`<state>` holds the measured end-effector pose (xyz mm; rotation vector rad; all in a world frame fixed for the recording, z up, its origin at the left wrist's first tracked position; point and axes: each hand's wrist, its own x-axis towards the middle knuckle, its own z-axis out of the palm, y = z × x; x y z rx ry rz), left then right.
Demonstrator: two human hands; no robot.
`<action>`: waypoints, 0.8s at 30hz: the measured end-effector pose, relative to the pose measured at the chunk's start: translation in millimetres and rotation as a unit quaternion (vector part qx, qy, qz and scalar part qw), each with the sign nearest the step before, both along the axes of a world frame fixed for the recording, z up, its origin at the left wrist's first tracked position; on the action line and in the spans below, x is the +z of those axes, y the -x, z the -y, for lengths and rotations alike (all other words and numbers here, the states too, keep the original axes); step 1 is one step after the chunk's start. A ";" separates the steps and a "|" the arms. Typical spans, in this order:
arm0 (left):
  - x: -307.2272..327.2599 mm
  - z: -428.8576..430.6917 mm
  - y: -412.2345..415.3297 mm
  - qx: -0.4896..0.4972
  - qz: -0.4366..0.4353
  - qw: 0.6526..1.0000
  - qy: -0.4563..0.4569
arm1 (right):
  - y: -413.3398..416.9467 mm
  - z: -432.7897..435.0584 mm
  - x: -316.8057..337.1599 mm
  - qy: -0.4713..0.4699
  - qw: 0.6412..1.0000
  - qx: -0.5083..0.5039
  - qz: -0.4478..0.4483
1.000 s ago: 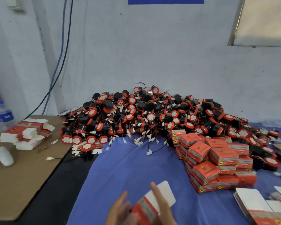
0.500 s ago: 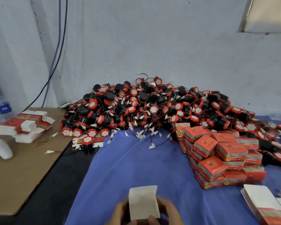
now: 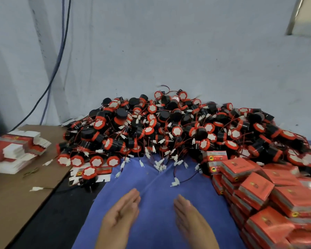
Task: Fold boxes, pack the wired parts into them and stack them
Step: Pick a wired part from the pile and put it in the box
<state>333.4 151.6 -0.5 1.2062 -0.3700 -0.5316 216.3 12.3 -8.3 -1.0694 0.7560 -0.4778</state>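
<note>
A big heap of black and orange wired parts with white plugs lies against the wall on the blue cloth. Folded red boxes are stacked in a pile at the right. Flat unfolded box blanks lie stacked at the left on brown cardboard. My left hand and my right hand reach forward over the cloth, side by side and apart. Their fingers are straight and they hold nothing. No box shows between them.
Brown cardboard covers the left table, with a loose white plug on it. A dark gap runs between the cardboard and the cloth. One part stands on a flat blank at the cloth's left edge. Cables hang down the wall.
The white and red box that both hands held is gone from view. Both hands have opened and stretched forward over the cloth. The camera has moved closer and tilted down.
</note>
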 end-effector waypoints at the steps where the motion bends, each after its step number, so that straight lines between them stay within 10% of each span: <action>1: -6.8 15.4 -16.8 0.014 0.010 0.999 -0.045 | -20.2 3.5 -0.2 0.029 0.999 0.017 -0.005; 12: -20.4 168.7 -195.6 0.212 0.071 0.960 -0.166 | -277.7 82.3 -3.0 0.202 0.972 0.115 -0.019; 18: -32.6 177.3 -237.1 0.268 0.091 0.949 -0.138 | -315.9 104.7 -10.6 0.493 0.866 0.080 -0.040; 24: -38.4 169.2 -243.6 0.279 0.047 0.951 -0.123 | -318.5 103.5 -4.8 0.492 0.854 0.163 -0.048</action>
